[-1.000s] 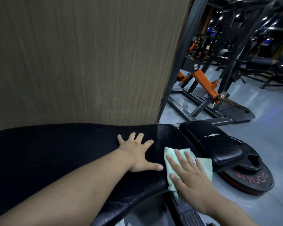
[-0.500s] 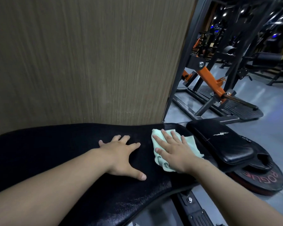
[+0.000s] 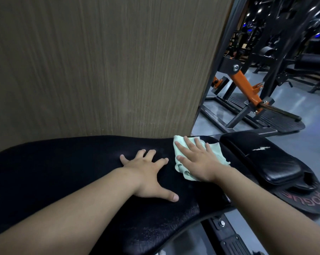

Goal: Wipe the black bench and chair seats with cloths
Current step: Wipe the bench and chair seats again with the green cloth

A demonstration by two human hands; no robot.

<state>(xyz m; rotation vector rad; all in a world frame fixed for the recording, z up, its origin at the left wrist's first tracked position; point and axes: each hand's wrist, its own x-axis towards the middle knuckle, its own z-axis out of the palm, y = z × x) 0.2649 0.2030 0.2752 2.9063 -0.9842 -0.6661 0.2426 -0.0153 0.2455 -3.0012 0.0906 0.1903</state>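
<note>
Now the light green cloth point(image 3: 217, 154) lies on the far right end of the black bench pad point(image 3: 63, 172), close to the pad's back edge. My right hand point(image 3: 197, 161) presses flat on it; the fingers point(image 3: 189, 144) are straight and a little apart, not curled around the fabric. The cloth shows out from under my palm on both sides, crumpled near my thumb.

Just beside it, my left hand point(image 3: 148, 177) rests flat on the bare pad, with all fingers spread wide and the thumb pointing to the right. It holds nothing. The two hands are near but not touching.

To the right of the bench is a smaller black seat pad point(image 3: 266, 162) with a white tear in its cover. Under its right end lies a black weight plate point(image 3: 302, 201) with red "ROGUE" letters. Behind the bench stands a brown wood-grain panel point(image 3: 100, 70). Further right, on the grey floor point(image 3: 302, 144), is a black machine with an orange bar point(image 3: 245, 89).
</note>
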